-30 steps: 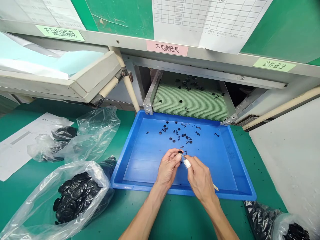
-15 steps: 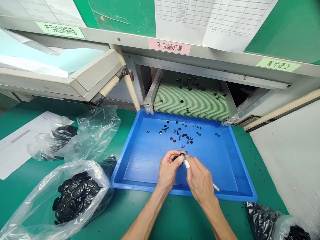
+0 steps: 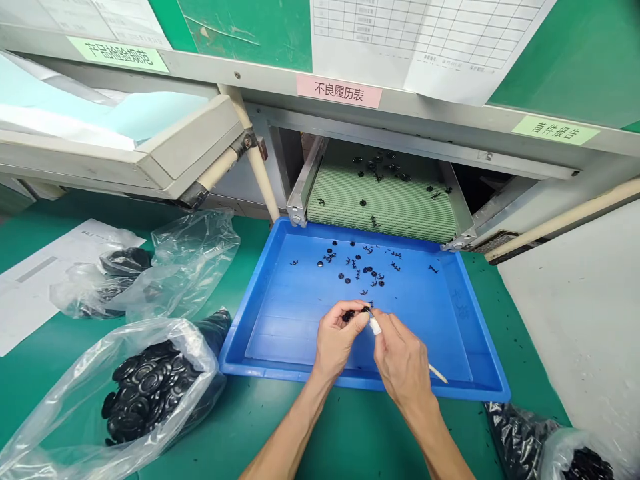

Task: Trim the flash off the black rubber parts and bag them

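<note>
Black parts [image 3: 349, 315] — at least two — pinched by left hand [image 3: 336, 339], one white-wrapped tool [image 3: 375, 326] by right hand [image 3: 404, 353]; one blue tray [image 3: 365, 383] below.

Pink rectangular paper label [image 3: 339, 91], twelve o'clock; white gridded paper form [image 3: 425, 47], one o'clock; pale-green rectangular paper label [image 3: 556, 130], two o'clock; white printed paper sheet [image 3: 25, 297], nine o'clock.

Small black parts [image 3: 349, 315] were held in the left hand [image 3: 334, 341] above the blue tray [image 3: 295, 323]. A thin pale stick [image 3: 439, 373] was gripped in the right hand [image 3: 404, 357]; a white wrapping [image 3: 375, 326] was noted at the fingertips. Loose black pieces [image 3: 347, 281] were scattered over the tray floor. The open plastic bag [image 3: 65, 427], part-filled with black discs [image 3: 150, 383], was positioned left of the tray.
</note>
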Motion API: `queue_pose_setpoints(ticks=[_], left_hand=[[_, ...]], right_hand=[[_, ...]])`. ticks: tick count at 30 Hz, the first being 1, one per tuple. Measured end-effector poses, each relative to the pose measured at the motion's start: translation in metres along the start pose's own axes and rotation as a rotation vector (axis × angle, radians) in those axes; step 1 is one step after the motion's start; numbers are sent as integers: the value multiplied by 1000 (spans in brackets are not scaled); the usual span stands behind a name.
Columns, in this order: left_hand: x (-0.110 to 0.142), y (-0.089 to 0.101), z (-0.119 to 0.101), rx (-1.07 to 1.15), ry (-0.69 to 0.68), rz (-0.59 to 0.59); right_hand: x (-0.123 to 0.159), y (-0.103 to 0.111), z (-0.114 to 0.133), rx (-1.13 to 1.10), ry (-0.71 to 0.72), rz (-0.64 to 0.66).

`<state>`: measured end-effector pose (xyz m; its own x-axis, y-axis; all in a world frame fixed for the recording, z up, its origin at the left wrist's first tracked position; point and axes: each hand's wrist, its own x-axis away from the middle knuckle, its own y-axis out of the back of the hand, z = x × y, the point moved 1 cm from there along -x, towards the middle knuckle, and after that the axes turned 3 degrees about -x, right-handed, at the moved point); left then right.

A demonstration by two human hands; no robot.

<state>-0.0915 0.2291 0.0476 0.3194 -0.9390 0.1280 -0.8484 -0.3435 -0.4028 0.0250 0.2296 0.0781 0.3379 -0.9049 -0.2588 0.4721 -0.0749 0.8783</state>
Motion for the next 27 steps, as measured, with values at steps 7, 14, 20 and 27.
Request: queue_pose_setpoints(ticks=[7,14,20,27], left_hand=[[-8,-1,5,-33,39,-67],[-16,1,13,-9,192,-98],[-17,2,14,155,329,-31],[-14,0,10,177,279,77]], right_hand=[[-13,-14,-1,-629,-339,214],[-24,-32,-22,-848,-476,253],[-53,-32,-77,-170,-358,143],[-87,-54,-99,-141,-316,157]])
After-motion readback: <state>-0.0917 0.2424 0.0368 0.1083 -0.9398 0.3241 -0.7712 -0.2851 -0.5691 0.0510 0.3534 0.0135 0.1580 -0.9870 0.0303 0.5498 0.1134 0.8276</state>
